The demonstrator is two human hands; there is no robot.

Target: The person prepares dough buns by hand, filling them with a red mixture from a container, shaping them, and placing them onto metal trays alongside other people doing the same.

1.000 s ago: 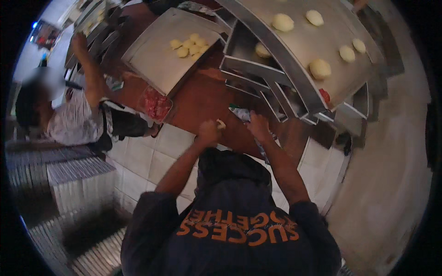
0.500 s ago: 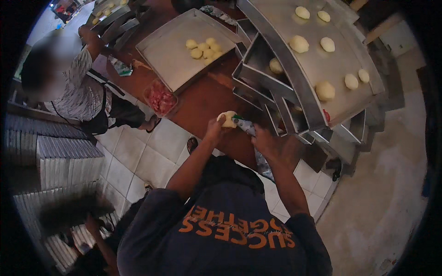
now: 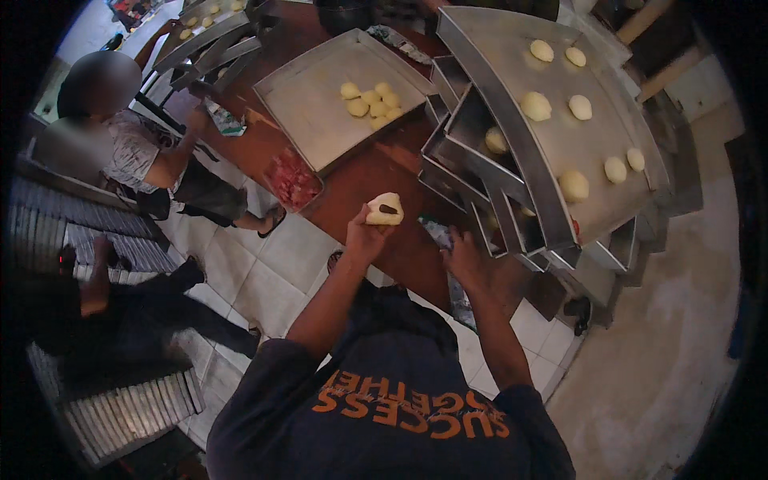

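My left hand holds up a flattened piece of pale dough with a short dark strip of filling across its middle. Right of it, over the red-brown table, my right hand grips a filled piping bag, printed grey and green. The bag's tip points away from me, apart from the dough, and its long tail hangs below the hand. The fingers of the right hand partly hide the bag.
A metal tray with several dough balls lies ahead. Stacked trays rise at the right, the top one carrying spaced dough balls. A tub of red pieces stands at the table edge. One person stands left; another is nearer.
The piping bag has drawn back from the dough toward the right, leaving the dark filling exposed. A person at the lower left has come further into view.
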